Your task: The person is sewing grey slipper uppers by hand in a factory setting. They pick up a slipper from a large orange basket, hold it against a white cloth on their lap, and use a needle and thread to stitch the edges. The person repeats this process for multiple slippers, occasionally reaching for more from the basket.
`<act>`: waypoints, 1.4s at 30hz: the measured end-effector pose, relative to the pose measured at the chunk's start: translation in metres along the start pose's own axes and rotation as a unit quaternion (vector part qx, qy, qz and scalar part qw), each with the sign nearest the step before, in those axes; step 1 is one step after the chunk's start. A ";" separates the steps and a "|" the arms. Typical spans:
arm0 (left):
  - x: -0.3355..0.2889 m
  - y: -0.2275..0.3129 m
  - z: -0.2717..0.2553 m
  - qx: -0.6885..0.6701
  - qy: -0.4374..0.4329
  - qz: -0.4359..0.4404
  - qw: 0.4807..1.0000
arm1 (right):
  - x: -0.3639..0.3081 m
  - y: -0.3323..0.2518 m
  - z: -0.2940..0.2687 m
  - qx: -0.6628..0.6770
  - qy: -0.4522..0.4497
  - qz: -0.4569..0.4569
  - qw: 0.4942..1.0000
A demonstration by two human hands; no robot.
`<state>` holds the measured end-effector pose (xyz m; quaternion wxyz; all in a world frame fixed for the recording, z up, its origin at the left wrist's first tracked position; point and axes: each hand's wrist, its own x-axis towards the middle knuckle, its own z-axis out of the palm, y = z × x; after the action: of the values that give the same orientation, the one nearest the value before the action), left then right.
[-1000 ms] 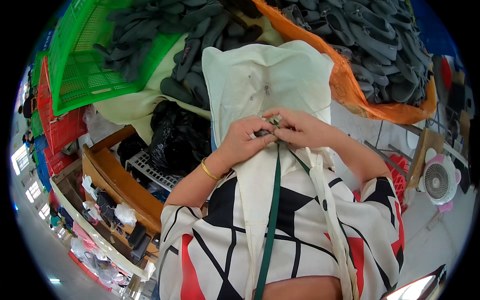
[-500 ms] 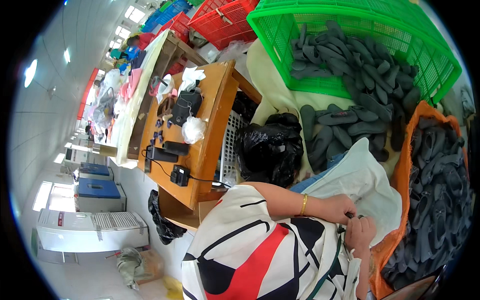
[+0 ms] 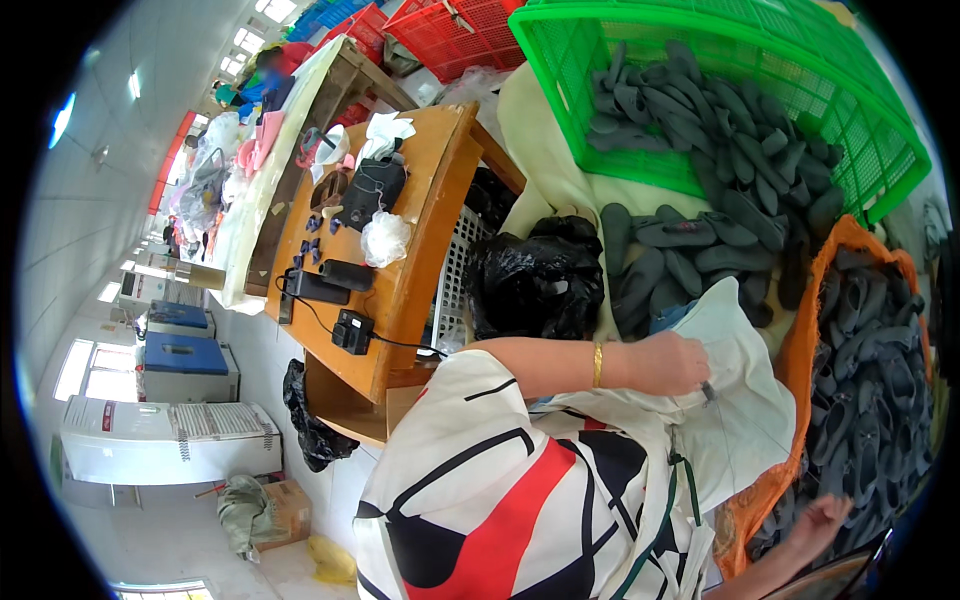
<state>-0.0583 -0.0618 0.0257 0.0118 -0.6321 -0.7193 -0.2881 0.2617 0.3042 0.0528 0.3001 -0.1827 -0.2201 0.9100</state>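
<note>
The left hand (image 3: 668,364) is closed on a small dark piece (image 3: 709,391) above the white cloth (image 3: 752,375). The right hand (image 3: 822,522), fingers curled, is near the grey shoes (image 3: 872,400) in the orange sack (image 3: 803,350); whether it grips anything, I cannot tell.
</note>
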 end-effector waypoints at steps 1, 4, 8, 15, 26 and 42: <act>0.001 -0.006 -0.003 0.036 -0.005 0.016 0.999 | 0.000 -0.038 -0.037 0.019 0.019 -0.052 0.998; 0.002 -0.025 -0.019 0.152 -0.059 0.035 0.986 | -0.033 -0.143 -0.139 -0.068 0.225 -0.253 0.938; -0.007 -0.059 -0.020 0.044 0.003 -0.114 0.993 | -0.114 -0.197 -0.170 -0.218 0.411 -0.392 0.793; 0.020 -0.020 0.016 -0.300 0.016 -0.299 0.906 | -0.046 0.002 -0.060 -0.386 0.300 -0.230 0.841; 0.030 0.007 0.039 -0.512 -0.060 -0.264 0.816 | 0.012 0.181 0.087 -0.641 -0.113 0.008 0.759; -0.127 -0.330 0.272 -0.262 0.131 -0.747 0.597 | 0.035 0.170 0.002 -0.454 0.193 -0.003 0.870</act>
<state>-0.2403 -0.0711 -0.3813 -0.2798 0.1948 -0.8242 -0.4522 0.1550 0.2024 -0.0390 0.2229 -0.4699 -0.5473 0.6558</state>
